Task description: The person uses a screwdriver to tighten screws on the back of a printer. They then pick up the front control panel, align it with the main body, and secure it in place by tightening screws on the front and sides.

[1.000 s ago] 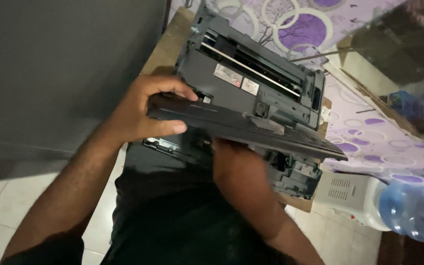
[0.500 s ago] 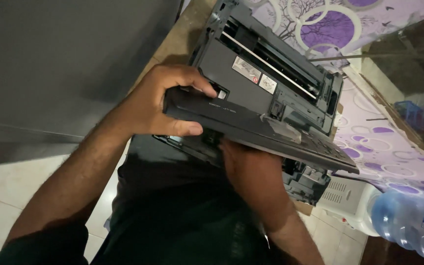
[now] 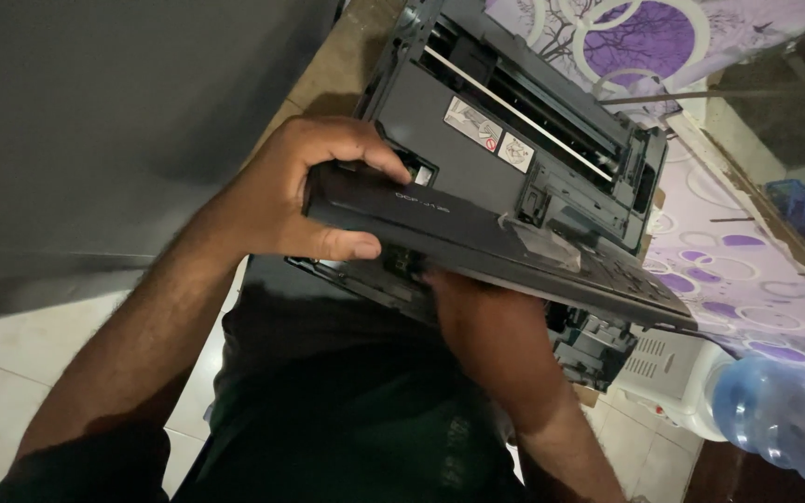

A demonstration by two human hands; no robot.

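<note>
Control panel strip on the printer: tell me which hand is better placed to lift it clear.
Probably the left hand: it wraps the end of the dark control panel strip, thumb underneath. The right hand sits mostly hidden beneath it, against the opened printer.

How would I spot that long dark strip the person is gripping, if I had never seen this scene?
Find the big open grey printer in the middle of the picture. Across its near edge lies a long flat dark panel, gripped at one end by the left hand, with the right hand beneath it. Unlike the boxy printer body, it is thin, with rows of buttons towards its far end.
</note>
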